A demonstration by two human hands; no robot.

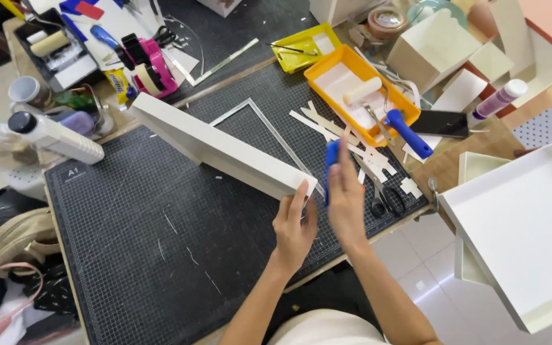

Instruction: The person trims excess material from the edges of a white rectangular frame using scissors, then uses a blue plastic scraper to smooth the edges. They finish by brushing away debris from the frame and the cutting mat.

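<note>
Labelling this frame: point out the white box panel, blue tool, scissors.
white box panel point(218, 148), head view, middle of long face.
blue tool point(331, 158), head view, handle above right hand.
scissors point(384, 199), head view, black handles.

blue tool point(331, 167) mostly hidden, white tray point(524, 225) cropped

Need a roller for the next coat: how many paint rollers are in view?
2. One white roller with a blue handle lies in the orange tray; another roller sits in the dark tray at far left. Clutter may hide others.
</note>
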